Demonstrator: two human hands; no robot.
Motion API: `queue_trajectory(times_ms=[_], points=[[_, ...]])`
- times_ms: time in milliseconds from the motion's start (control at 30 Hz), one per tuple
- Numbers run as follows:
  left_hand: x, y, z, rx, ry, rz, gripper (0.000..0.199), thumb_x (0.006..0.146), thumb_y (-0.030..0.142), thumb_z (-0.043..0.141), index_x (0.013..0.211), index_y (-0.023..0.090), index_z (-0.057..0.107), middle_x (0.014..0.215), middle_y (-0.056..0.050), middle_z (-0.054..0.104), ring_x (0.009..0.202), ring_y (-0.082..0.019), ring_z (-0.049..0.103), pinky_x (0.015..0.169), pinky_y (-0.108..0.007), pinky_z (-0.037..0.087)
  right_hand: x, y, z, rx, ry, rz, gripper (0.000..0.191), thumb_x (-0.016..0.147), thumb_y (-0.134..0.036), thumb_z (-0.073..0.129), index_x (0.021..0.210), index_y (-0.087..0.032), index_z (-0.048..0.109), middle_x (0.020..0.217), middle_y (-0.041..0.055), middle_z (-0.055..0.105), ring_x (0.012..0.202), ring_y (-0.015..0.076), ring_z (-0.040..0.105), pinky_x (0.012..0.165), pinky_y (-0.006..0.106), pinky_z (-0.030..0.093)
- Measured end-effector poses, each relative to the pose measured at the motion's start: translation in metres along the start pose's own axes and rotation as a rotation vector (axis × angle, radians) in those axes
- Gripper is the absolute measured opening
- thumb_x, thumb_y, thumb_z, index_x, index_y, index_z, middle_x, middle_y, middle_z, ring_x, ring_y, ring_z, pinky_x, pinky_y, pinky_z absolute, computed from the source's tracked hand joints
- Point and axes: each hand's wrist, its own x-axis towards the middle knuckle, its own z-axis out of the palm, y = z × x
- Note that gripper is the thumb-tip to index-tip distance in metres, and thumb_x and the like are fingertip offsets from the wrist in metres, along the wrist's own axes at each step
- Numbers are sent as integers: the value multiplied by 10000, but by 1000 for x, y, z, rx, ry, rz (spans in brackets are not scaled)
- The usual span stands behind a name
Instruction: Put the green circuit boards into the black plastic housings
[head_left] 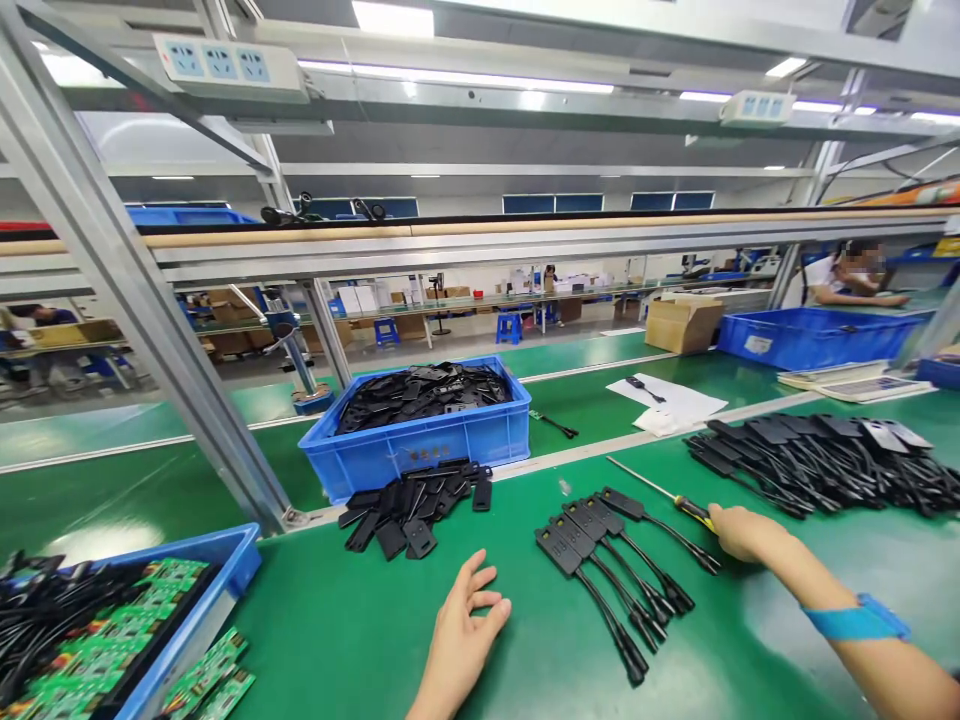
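My right hand (739,532) is closed round the yellow and black handle of a screwdriver (660,490), whose long thin shaft points to the far left. Over the green mat, my left hand (469,620) is open with slightly curled fingers and nothing in it. Between the hands lie several flat black plastic cases with cables (574,540), side by side, their plug ends toward me. One more cased cable (624,503) lies just under the screwdriver. Beyond my left hand is a loose heap of black case pieces (409,515).
A blue bin (420,440) full of black case pieces stands behind the heap. Another blue bin (240,560) at the left holds green circuit boards and cables. Many cased cables (810,465) are piled at the right. A metal post (150,280) rises at the left. A person (840,280) sits beyond.
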Motion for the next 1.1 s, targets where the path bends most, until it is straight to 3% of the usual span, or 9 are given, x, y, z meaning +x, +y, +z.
queue_trajectory(times_ms=[67,167,333,500,667,800,867,967,1100], points=[[2,-1,-1,14,-12,-4,705,698,421,657,1307,173,405,1230,-180,527,862,-175,591,727,-300,509,10,18,4,4,-32,0,154,826,-84,531,948,-92,624,838,101,644,716,214,634,645,343,477],[3,-1,0,9,16,-6,711,672,439,660,1284,157,430,1203,-186,542,835,-174,595,693,-289,506,33,11,1,45,2,-72,167,893,-173,522,1031,-109,591,939,71,634,810,177,615,746,347,480],[1,5,4,-29,80,1,688,611,463,688,1192,142,509,1132,-199,577,757,-181,601,597,-282,481,79,-57,-16,182,124,-215,215,906,-289,545,1054,-138,585,1029,57,616,933,193,591,832,396,476],[1,8,3,-66,65,-9,640,591,441,706,1118,115,545,989,-194,632,924,-255,596,575,-266,473,102,-122,-25,296,226,-255,281,910,-328,541,1118,-140,562,1104,75,593,991,212,578,862,426,471],[-1,15,-1,-33,30,-34,585,595,393,716,1095,129,566,908,-155,656,972,-266,589,605,-266,483,67,-142,-15,322,217,-266,377,941,-371,458,1239,-143,498,1196,117,563,1086,246,542,917,460,423],[-1,24,-1,30,-31,-56,567,593,350,711,1096,129,572,957,-155,656,921,-248,609,618,-275,490,16,-141,17,258,138,-159,695,894,-542,418,1371,-39,369,1379,299,360,1275,455,306,940,640,284],[-1,26,0,51,-7,-54,568,582,359,711,1085,128,581,949,-152,663,898,-248,616,612,-279,492,-2,-142,32,231,114,-118,849,846,-630,417,1406,-3,292,1429,328,243,1296,503,209,943,683,223],[-1,25,0,73,7,-45,568,574,389,718,1073,144,601,915,-132,676,862,-243,629,626,-287,503,-12,-145,43,213,132,-143,849,863,-625,366,1433,-13,225,1465,297,175,1327,463,168,996,636,198],[-3,27,-1,81,2,-30,567,572,410,720,1063,145,613,872,-122,683,854,-245,633,641,-295,512,-10,-148,45,225,177,-247,656,920,-508,325,1431,-100,287,1473,245,221,1346,387,199,1026,569,227]])
